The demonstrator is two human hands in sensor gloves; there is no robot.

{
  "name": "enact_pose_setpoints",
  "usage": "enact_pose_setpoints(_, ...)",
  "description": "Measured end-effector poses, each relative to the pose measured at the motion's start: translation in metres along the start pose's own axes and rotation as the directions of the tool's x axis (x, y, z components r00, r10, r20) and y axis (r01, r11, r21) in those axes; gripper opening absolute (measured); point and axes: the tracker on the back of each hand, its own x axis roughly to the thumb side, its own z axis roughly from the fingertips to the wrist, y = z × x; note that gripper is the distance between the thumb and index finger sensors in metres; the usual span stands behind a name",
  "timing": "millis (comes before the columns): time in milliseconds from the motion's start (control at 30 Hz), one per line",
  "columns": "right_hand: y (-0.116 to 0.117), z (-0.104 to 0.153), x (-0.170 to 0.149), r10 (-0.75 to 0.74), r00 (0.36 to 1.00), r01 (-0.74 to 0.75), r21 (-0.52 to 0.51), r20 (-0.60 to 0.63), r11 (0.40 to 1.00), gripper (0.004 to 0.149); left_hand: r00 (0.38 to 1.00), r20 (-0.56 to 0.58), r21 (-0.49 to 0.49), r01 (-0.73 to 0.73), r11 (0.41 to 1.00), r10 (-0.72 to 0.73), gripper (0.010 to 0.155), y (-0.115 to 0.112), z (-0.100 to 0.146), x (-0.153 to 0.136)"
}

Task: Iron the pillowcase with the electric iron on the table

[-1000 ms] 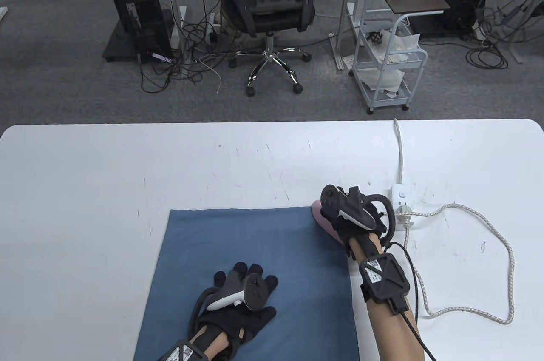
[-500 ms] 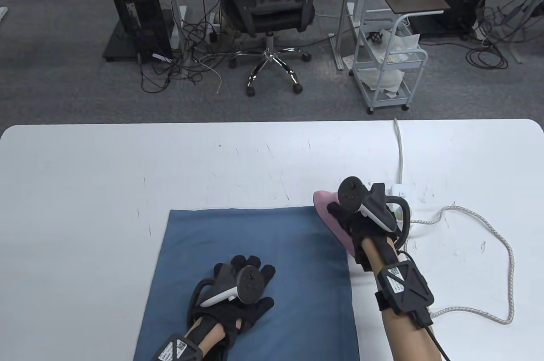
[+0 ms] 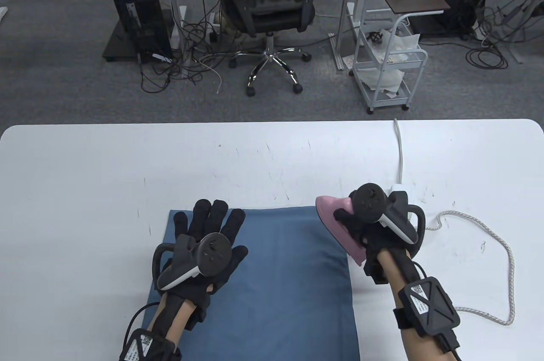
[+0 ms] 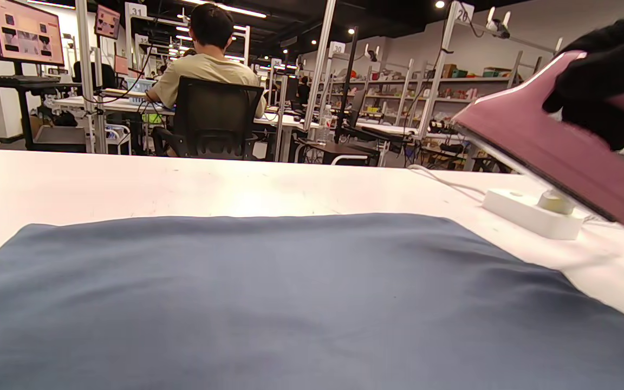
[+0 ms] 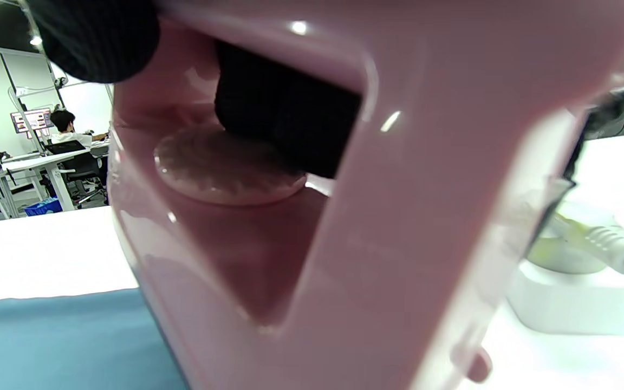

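Table view: blue pillowcase (image 3: 263, 276) lies flat near the table's (image 3: 85, 174) near edge. Left hand (image 3: 204, 246), fingers spread, rests on its far-left corner. Right hand (image 3: 365, 225) grips the glossy pink iron (image 3: 335, 225) at the far-right corner. Left wrist view alone shows the iron tilted, nose raised off the matte cloth; white power strip (image 4: 531, 214) behind.

Iron (image 3: 338, 225) right of pillowcase (image 3: 272, 276) (on table (image 3: 85, 174)).

Table view looked down from above; left wrist view skimmed the pillowcase (image 4: 268, 292) — right wrist view sat against the iron (image 5: 377, 216), both showing cloth.
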Motion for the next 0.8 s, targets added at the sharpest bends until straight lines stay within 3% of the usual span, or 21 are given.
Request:
enact_pose_setpoints(233,-0.040,0.014,-0.019,-0.180,0.974,0.185,0.019,-0.136,0.983,0.060,1.000,-0.003,0.010,0.005,1.000,-0.005,0.074,0.006,0.005,-0.006)
enact_pose_setpoints(533,-0.099,0.045,-0.095,-0.465,0.831,0.401,-0.251,-0.306,0.881,0.060,0.999,-0.017,0.049,-0.032,0.998,0.033,0.074,0.017,0.013,-0.017)
enact_pose_setpoints(667,-0.100,0.058,-0.132,-0.567,0.736,0.426,-0.399,-0.369,0.812,0.057,0.999,-0.023,0.057,-0.035,0.998,0.036,0.074,0.020,0.014,-0.020)
enact_pose_setpoints(800,-0.081,0.063,-0.165,-0.621,0.652,0.385,-0.516,-0.435,0.765,0.055,0.999,-0.026,0.061,-0.035,0.998,0.037,0.074,0.021,0.015,-0.022)
